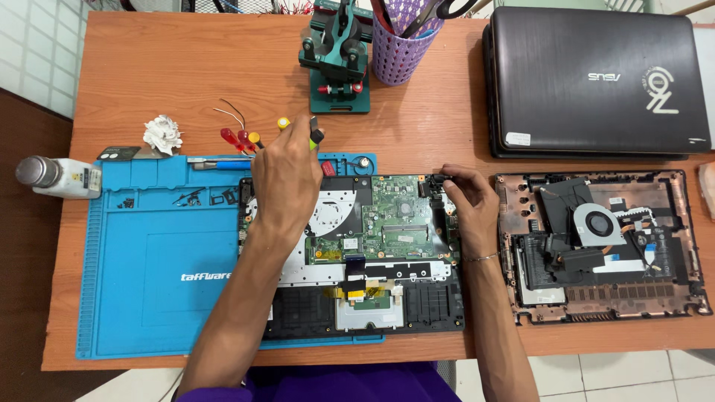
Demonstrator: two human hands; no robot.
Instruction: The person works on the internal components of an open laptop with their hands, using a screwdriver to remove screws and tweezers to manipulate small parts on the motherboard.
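An opened laptop base point(372, 298) with a green circuit board point(395, 216) lies on a blue work mat point(149, 275). My left hand point(287, 175) reaches over the laptop's far left corner among several screwdrivers point(246, 138) with red and yellow handles, its fingers closed around one with a yellow and black handle point(314, 134). My right hand point(465, 197) rests on the board's far right corner, fingertips pinching at a small black part point(434, 180) there.
A removed laptop bottom cover point(603, 246) with a fan lies to the right. A closed black laptop point(596, 74) sits behind it. A purple tool cup point(402, 45), a green holder stand point(337, 59), a white bottle point(63, 177) and crumpled tissue point(161, 134) are about the desk.
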